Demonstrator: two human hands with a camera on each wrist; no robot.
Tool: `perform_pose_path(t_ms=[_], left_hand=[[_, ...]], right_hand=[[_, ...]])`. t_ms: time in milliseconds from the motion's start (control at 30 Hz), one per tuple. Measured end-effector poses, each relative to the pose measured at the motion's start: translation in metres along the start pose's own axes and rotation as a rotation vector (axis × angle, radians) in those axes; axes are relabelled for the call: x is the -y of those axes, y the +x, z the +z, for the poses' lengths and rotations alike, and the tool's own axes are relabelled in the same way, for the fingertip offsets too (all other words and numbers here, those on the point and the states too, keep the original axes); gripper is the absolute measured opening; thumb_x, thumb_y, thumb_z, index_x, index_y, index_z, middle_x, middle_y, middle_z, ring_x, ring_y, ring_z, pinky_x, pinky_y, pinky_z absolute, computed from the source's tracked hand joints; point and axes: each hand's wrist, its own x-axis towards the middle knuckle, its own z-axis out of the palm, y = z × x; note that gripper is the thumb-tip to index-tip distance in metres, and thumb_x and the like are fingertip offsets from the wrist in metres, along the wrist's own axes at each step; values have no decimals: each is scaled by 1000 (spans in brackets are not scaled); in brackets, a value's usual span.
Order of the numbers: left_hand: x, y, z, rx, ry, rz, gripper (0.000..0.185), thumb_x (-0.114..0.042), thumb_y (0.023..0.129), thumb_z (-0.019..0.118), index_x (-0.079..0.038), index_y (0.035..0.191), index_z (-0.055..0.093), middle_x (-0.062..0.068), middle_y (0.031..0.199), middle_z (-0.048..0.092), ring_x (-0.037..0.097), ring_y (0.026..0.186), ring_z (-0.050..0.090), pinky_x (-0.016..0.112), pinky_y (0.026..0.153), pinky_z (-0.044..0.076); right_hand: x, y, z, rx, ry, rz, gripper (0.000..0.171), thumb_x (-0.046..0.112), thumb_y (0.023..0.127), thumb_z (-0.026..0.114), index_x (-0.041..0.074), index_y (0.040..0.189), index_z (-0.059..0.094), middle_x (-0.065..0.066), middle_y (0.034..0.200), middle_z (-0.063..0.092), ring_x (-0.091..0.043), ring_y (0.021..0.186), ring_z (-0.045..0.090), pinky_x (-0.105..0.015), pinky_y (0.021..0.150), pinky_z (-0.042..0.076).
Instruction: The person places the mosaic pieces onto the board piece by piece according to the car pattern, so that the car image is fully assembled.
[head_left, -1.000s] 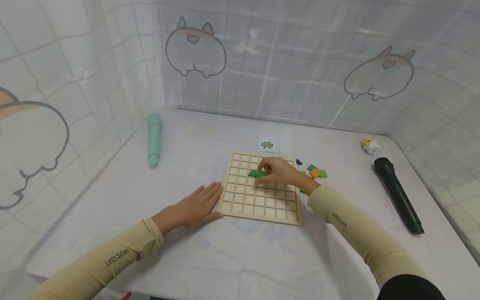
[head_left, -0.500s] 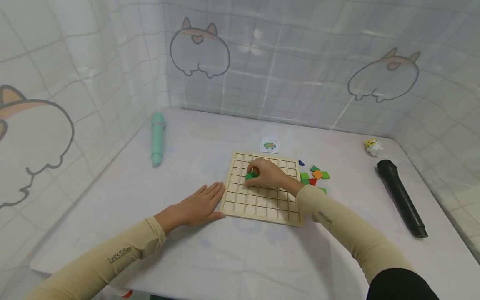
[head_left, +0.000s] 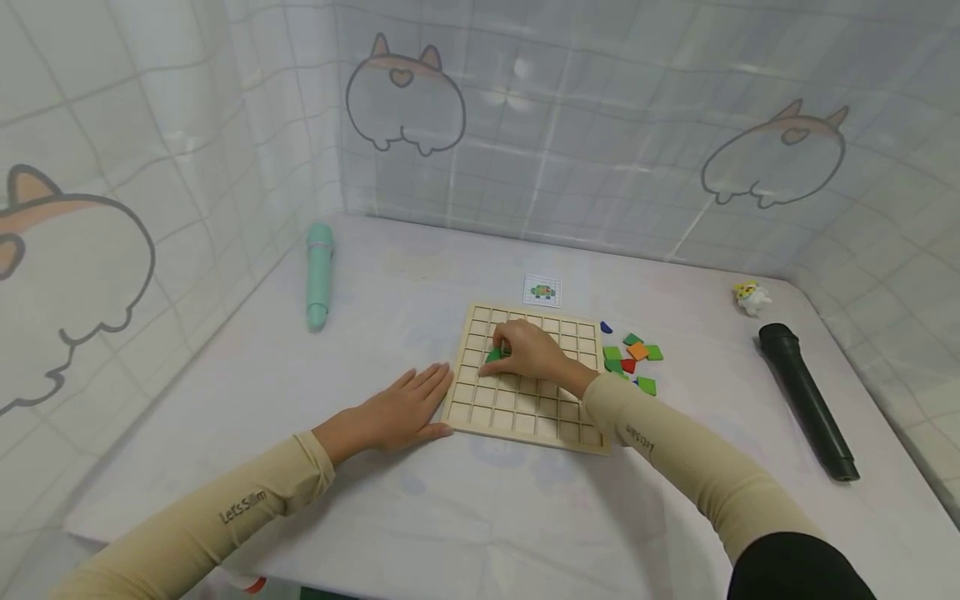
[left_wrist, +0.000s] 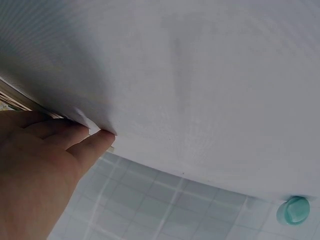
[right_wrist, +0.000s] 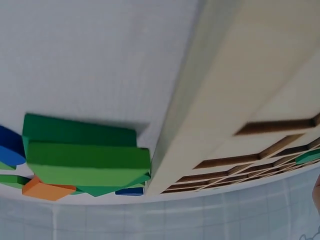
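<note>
A wooden grid board (head_left: 525, 417) lies flat on the white table. My right hand (head_left: 525, 350) is over its upper left cells, its fingers curled round a green tile (head_left: 493, 355) that rests on the board. My left hand (head_left: 401, 408) lies flat on the table with straight fingers touching the board's left edge; the left wrist view shows those fingers (left_wrist: 75, 142) against the board's edge. In the right wrist view the board's side (right_wrist: 220, 105) fills the frame, with green tiles (right_wrist: 85, 160) beside it.
Loose green, orange, red and blue tiles (head_left: 633, 354) lie right of the board. A small picture card (head_left: 542, 290) sits behind it. A teal cylinder (head_left: 318, 271) lies at the left, a black cylinder (head_left: 806, 400) at the right, a small toy (head_left: 750, 296) at the far right.
My right hand has moved left across the board with the green tile, from the upper middle to the upper left cells. The left hand has stayed put.
</note>
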Motion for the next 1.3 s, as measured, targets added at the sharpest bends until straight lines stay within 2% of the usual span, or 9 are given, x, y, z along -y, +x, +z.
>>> perform_pose_path(t_ms=[233,433,767,1067,1300], left_hand=[[-1,1,0,5,7,2,78,-46,99,43,10,146,17,25,153,14,36,140,13,53,109,16],[1,2,2,6,11,0,78,-46,99,42,10,147,16,25,153,13,35,141,12,53,109,15],[5,3,7,-7,19,8,78,-46,99,42,9,147,16,24,153,13,35,141,12,53,109,16],[3,4,7,0,7,-2,77,-45,100,42,9,147,16,24,153,13,35,141,11,53,110,15],[2,3,5,3,6,-7,77,-45,99,43,9,147,17,24,153,13,35,141,12,53,110,15]], right_hand=[[-2,-2,5,-13,-51,4,49,55,73,75,11,88,58,3,79,52,-13,70,45,-25,58,39],[0,-5,1,-8,-32,8,49,53,74,76,10,91,60,2,82,54,-13,72,47,-26,60,41],[-2,-7,-1,-53,-21,-73,33,39,78,77,10,87,63,2,77,56,-13,70,46,-26,60,42],[-1,-7,1,-26,-29,-35,36,42,79,75,11,92,64,5,76,55,-11,69,48,-25,60,43],[-7,-19,-8,-58,-15,-42,34,40,81,74,10,94,65,3,78,54,-13,73,47,-27,62,43]])
